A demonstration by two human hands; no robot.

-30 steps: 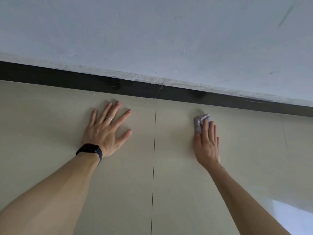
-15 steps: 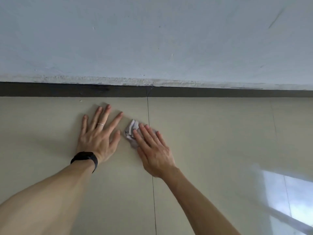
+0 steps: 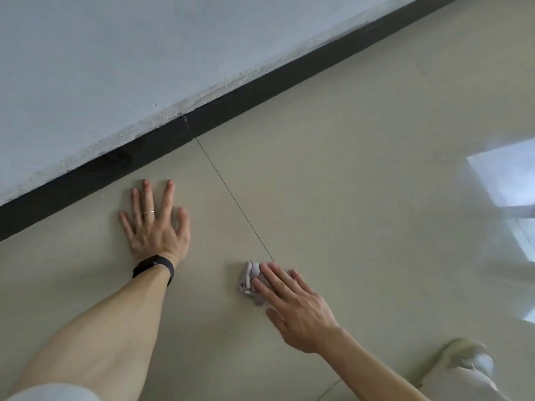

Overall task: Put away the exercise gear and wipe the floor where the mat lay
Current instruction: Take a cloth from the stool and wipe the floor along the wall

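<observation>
Down at floor level, the left hand [image 3: 156, 227] lies flat in the left-centre of the frame, palm down on the beige tiled floor [image 3: 362, 198]. Its fingers [image 3: 167, 195] are straight and spread wide apart, holding nothing, with the tips pointing up toward the black skirting board [image 3: 144, 153]. A thin ring [image 3: 149, 212] shows on one finger, and a black wristband [image 3: 153, 267] wraps the wrist.

In the lower centre, the right hand [image 3: 295, 311] presses flat on the cloth [image 3: 249, 280]. Its fingers lie straight and close together across the top, not curled round it, and the thumb sticks out to the lower left.

The cloth is a small crumpled wad, pale grey-white with a faint lilac tint and creases in its folds (most of it sits under the fingers, so only its upper-left edge peeks out). It rests on the floor below and to the right of the left hand, apart from it. It sits right at the near end of the dark grout line [image 3: 234, 204], which runs diagonally down from the skirting board and vanishes at the right fingertips.

A pale blue-grey wall [image 3: 115, 53] fills the upper left, its paint rough and chipped along the bottom edge. At the right edge the glossy tiles throw back a bright window reflection [image 3: 503, 175]. In the lower right corner there is a blurred pale shape [image 3: 469, 360], and I cannot tell what it is.
</observation>
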